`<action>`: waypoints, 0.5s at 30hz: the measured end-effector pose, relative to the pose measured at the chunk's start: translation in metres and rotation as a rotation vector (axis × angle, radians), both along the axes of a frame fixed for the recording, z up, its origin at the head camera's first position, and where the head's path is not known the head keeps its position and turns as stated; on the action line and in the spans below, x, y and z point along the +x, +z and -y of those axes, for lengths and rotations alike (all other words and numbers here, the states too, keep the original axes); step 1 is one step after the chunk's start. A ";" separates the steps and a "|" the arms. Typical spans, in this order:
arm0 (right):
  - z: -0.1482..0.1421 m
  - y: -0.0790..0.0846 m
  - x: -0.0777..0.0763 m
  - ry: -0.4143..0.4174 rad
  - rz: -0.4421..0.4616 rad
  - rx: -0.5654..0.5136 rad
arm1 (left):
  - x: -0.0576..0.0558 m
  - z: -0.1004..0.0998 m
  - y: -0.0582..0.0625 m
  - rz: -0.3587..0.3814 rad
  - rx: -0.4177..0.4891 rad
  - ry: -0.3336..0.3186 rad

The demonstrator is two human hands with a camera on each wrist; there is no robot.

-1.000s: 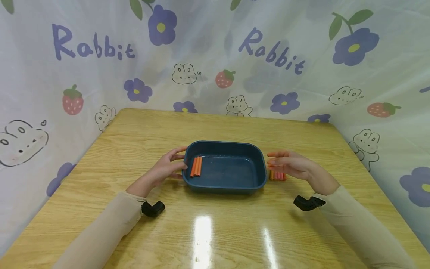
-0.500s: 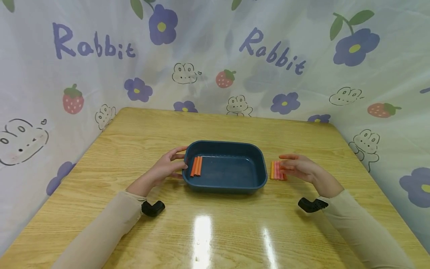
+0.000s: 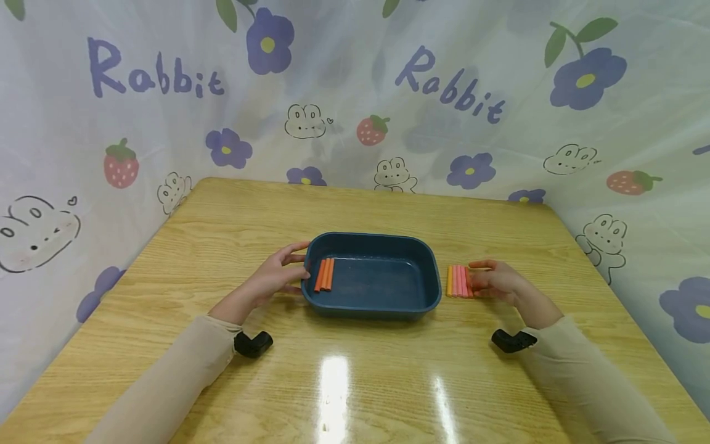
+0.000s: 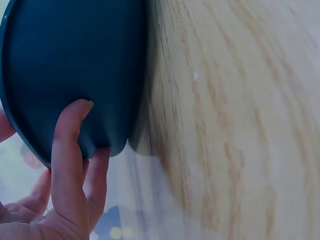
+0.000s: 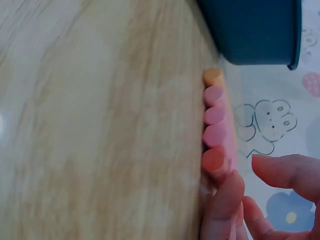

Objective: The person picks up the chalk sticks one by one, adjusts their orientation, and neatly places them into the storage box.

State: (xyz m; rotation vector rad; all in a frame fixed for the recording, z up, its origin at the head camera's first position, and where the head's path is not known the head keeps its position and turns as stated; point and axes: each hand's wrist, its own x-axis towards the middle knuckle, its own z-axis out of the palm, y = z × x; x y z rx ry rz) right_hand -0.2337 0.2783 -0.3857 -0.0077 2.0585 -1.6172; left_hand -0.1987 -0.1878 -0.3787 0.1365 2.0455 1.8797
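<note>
Gripping the left end of a dark blue rectangular box [image 3: 366, 314], the left hand [image 3: 272, 275] has its fingers bent about the wall, presumably to keep the box from sliding on the tabletop [image 3: 249, 216]. Three orange chalk sticks [image 3: 326, 275] lie side by side inside, near that same end. Five more form a row [image 3: 459, 282] just right of the box: a yellow stick [image 5: 212, 76], three pink sticks [image 5: 215, 115] and a red-orange stick [image 5: 214, 160]. Lying parallel and snug probably stops them rolling. The right hand [image 3: 501, 283] is at the row's outer end, fingers loosely bent and spread, nothing clasped; one fingertip is right by the red-orange stick, though whether it touches cannot be told. These fingers partly hide that stick in the head view, and the box's raised wall stands between row and interior. Black wrist cameras [image 3: 253, 345] jut from beige sleeves [image 3: 177, 370]; a rabbit-print cloth [image 3: 344, 68] hangs behind.
</note>
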 end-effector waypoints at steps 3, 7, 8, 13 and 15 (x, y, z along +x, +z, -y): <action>-0.001 -0.004 -0.002 -0.007 0.008 0.030 | 0.000 -0.001 0.000 -0.004 0.003 -0.002; -0.001 -0.006 -0.004 -0.014 0.019 0.069 | 0.000 -0.001 0.000 -0.005 0.007 -0.003; -0.001 -0.006 -0.005 -0.011 0.020 0.075 | 0.000 -0.001 0.000 -0.005 0.007 -0.003; 0.000 -0.005 -0.006 0.009 0.004 0.117 | 0.001 -0.001 -0.001 -0.006 0.006 0.001; 0.001 -0.005 -0.007 0.007 -0.002 0.128 | 0.001 -0.001 -0.001 -0.009 0.005 0.003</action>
